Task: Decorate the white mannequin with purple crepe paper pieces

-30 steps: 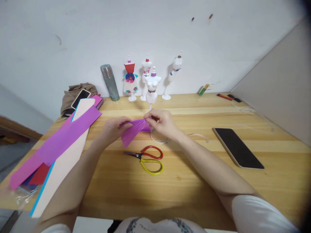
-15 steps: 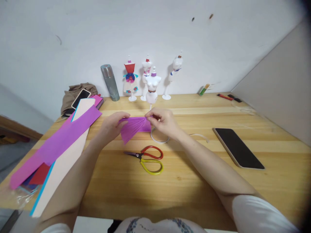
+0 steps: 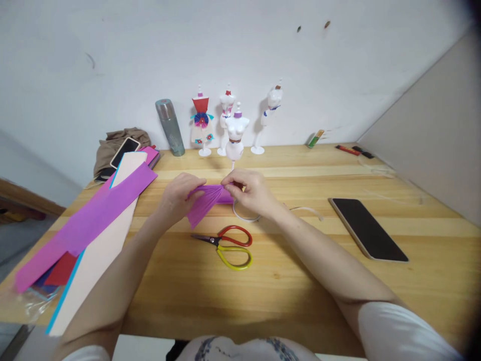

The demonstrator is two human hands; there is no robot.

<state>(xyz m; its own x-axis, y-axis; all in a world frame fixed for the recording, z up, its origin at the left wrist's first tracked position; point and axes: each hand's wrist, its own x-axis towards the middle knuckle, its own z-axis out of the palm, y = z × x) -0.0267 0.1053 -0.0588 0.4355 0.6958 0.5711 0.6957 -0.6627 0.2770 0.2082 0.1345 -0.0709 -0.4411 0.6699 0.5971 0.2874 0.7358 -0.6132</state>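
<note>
Between my hands a piece of purple crepe paper is held, with folds fanning out from its gathered upper edge. My left hand is closed on its left end, thumb in front. The fingertips of my right hand pinch the gathered point. A purple flap hangs down below the left fingers, and another part passes behind the right hand. Under the right hand lies a white ring, partly covered. Scissors with one red and one yellow handle rest on the table just below the paper.
Small white mannequins and a grey bottle stand by the wall. Purple and pale paper strips lie at left near a brown cloth. A large phone lies at right on the wooden table.
My hands have drawn slightly closer together, the right one shifting a little left. The purple crepe paper looks more bunched, and its hanging flap is narrower.
</note>
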